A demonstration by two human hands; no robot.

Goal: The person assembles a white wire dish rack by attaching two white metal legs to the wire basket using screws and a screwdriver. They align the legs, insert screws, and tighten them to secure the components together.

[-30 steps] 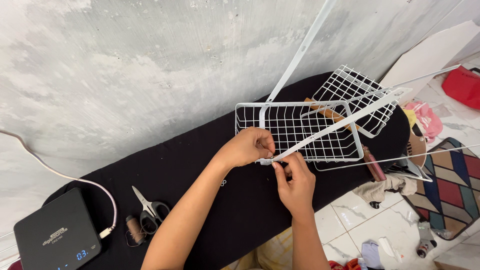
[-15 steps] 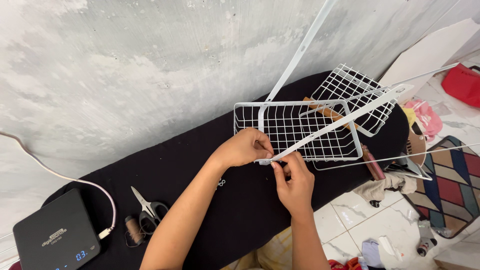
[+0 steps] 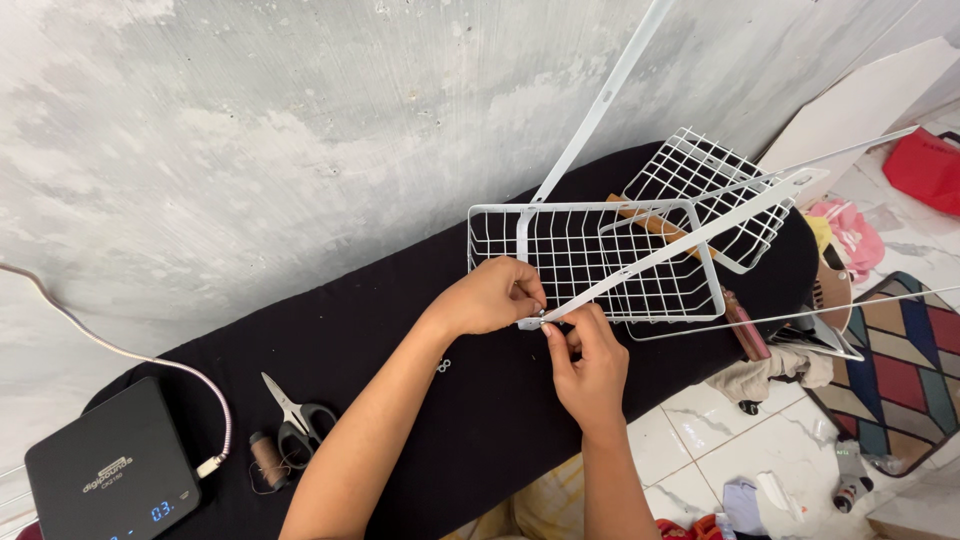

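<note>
A white wire basket (image 3: 600, 262) lies on a black cloth-covered board (image 3: 420, 330). A flat white metal bar (image 3: 690, 232) slants from the basket's near-left corner up to the right. My left hand (image 3: 495, 296) grips the basket's near rim at that corner. My right hand (image 3: 590, 362) pinches the lower end of the bar, fingertips meeting the left hand's at the joint; a small fastener there is too small to make out. A second white bar (image 3: 600, 105) rises steeply from the basket's far rim. A second wire basket (image 3: 715, 190) leans behind the first.
Scissors (image 3: 295, 420) and a brown thread spool (image 3: 266, 460) lie at the board's left, beside a black digital scale (image 3: 110, 475) with a white cable (image 3: 150, 365). A small metal piece (image 3: 442, 367) rests mid-board. Thin white rods (image 3: 800, 315), clothes and a patterned rug (image 3: 900, 370) crowd the tiled floor.
Both hands stay at the joint between bar and basket. Any finger movement is too small to see, and the basket has not shifted.
</note>
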